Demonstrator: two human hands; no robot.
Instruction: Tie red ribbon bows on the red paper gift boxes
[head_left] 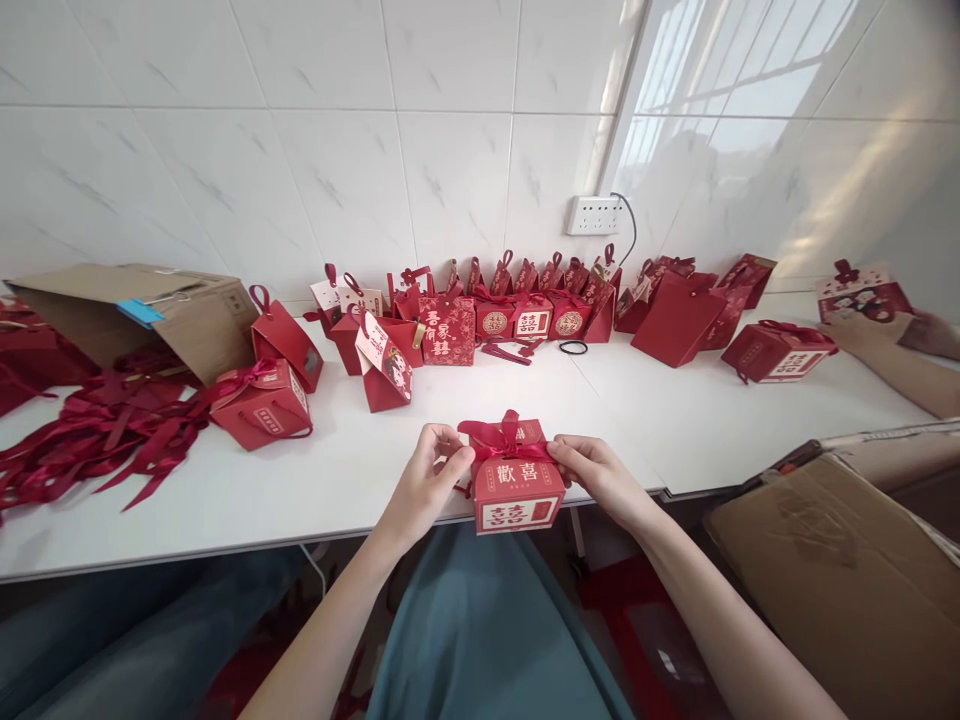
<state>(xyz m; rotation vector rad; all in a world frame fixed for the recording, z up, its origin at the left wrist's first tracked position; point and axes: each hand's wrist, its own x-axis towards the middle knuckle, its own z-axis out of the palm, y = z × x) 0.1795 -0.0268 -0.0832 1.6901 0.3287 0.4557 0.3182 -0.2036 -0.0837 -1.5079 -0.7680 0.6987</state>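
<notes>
Held in both hands: a red box (519, 487) with white and gold lettering, at the near edge of the table (360, 470). Pinched in the fingertips of the left hand (436, 472) and right hand (600, 478), one on each side: the crimson ribbon (504, 437) across its top. Already folded shut, to judge by its shape, and looped into a bow; impossible to tell how firm the knot is. Farther left, beside a similar box with a ribbon on top (262, 405): a heap of loose ribbons (142, 425), not tied onto any box. Beyond, near the tiled wall: a row of small red boxes (532, 318), standing and apparently finished. To the right, another ribboned box (780, 353), lettered likewise. At the far right, in another person's hands (870, 335): a printed red and cream box (862, 287), possibly unfinished.
</notes>
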